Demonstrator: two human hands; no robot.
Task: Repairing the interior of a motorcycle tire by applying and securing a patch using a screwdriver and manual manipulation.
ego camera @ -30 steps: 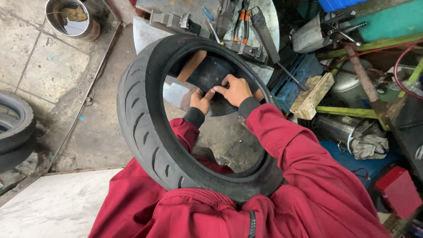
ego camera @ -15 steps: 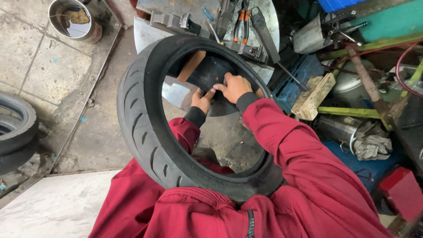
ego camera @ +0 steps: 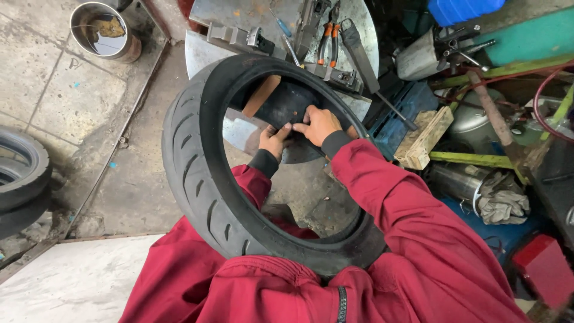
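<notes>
A black motorcycle tyre [ego camera: 197, 179] stands upright across my lap, its opening facing me. Both my arms, in red sleeves, reach into the tyre. My left hand [ego camera: 275, 140] and my right hand [ego camera: 320, 124] press side by side on a black rubber piece [ego camera: 287, 103] lying against the inner wall at the tyre's far side. A brown wooden block [ego camera: 261, 94] sits under the rubber piece's left edge. The fingertips of both hands rest flat on the rubber.
Beyond the tyre lies a round metal plate [ego camera: 239, 18] with pliers [ego camera: 327, 36], a screwdriver and other tools. A metal bucket [ego camera: 104, 30] stands upper left, another tyre [ego camera: 21, 176] at the left edge. Wood blocks, rags, cans and a red box clutter the right.
My hands have stayed pressed on the rubber piece, shifting only slightly. The view has drifted a little.
</notes>
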